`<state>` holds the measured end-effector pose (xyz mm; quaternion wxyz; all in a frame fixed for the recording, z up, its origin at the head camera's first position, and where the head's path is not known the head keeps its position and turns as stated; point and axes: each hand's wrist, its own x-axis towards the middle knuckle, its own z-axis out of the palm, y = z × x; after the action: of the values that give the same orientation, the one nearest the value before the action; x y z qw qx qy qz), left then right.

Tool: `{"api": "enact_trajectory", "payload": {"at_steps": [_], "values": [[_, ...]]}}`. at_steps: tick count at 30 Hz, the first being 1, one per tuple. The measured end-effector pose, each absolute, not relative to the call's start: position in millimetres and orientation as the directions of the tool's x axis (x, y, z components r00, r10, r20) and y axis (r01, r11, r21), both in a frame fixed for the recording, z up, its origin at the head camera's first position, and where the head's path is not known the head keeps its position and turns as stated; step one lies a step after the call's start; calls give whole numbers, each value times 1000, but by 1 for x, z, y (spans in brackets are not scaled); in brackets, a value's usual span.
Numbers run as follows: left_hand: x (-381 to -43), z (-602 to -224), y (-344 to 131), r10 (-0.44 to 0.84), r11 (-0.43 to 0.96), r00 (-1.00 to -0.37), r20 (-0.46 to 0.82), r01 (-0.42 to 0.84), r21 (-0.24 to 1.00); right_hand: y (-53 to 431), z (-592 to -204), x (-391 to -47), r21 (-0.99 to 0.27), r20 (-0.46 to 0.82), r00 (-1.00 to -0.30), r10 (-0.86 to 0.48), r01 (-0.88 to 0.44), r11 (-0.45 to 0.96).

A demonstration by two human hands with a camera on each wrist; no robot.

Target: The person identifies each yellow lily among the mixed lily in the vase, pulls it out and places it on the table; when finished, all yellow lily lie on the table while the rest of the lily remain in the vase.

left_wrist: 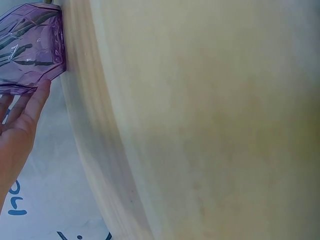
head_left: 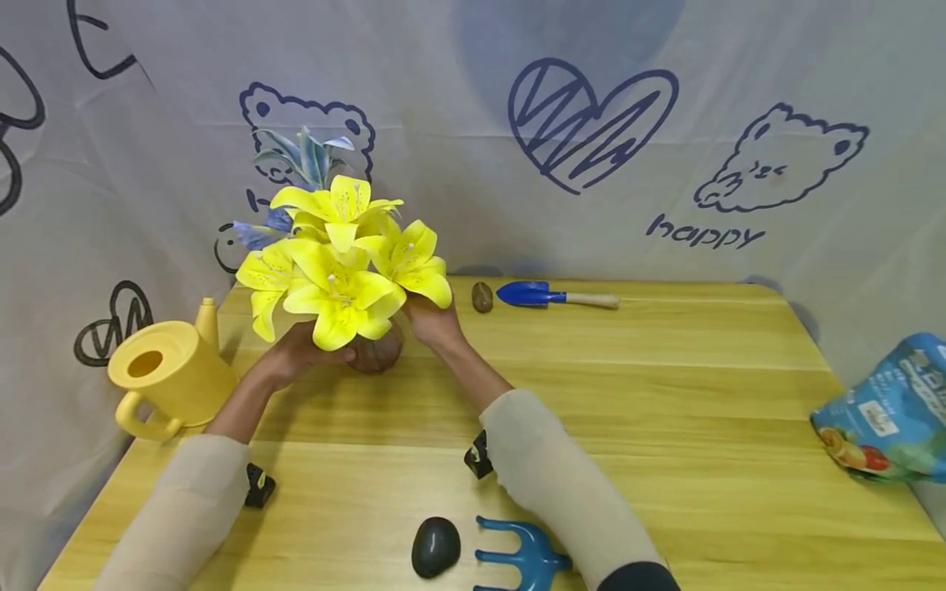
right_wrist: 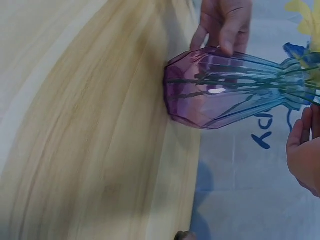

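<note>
A faceted glass vase [head_left: 378,346] stands at the table's left rear, purple below and blue toward its neck in the right wrist view [right_wrist: 215,112]. Green stems show through its wall. Yellow lilies [head_left: 343,295] spread above it, with a blue-violet flower [head_left: 259,235] and pale blue leaves [head_left: 306,158] behind. My left hand [head_left: 301,355] grips the vase's lower body, thumb on one side and fingers beyond. Beside the vase's neck is my right hand [right_wrist: 304,159]; lily petals hide its fingertips in the head view, and the frame edge cuts them off in the right wrist view.
Left of the vase stands a yellow watering can [head_left: 173,369]. A brown stone [head_left: 482,297] and a blue trowel [head_left: 535,294] lie along the back edge. In front are a black stone [head_left: 436,547] and a blue hand rake [head_left: 525,558]. A blue pouch [head_left: 887,419] is at the right.
</note>
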<state>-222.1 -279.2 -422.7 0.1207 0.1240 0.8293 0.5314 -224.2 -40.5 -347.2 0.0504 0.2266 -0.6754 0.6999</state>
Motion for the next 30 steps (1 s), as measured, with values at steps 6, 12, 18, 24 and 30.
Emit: {"api": "enact_trajectory", "payload": {"at_steps": [6,12,18,24,30], "values": [[-222,-424,-278,299,403,-950,-85,45,914,-34,-341,-221,-895,445,-880,-169,-432,-109],[-221,-422,-278,279,403,-953,-119,4,915,-22,-333,-216,-879,474,-864,-168,-454,-143],[-217,-414,-274,352,298,-935,-46,65,952,-5,-323,-216,-840,517,-843,-150,-466,-278],[-215,-411,-270,404,162,-914,38,113,980,20,-308,-218,-829,494,-868,-44,-455,-327],[-222,-422,-273,386,203,-922,44,132,970,74,-273,-208,-741,584,-808,79,-570,-355]]}}
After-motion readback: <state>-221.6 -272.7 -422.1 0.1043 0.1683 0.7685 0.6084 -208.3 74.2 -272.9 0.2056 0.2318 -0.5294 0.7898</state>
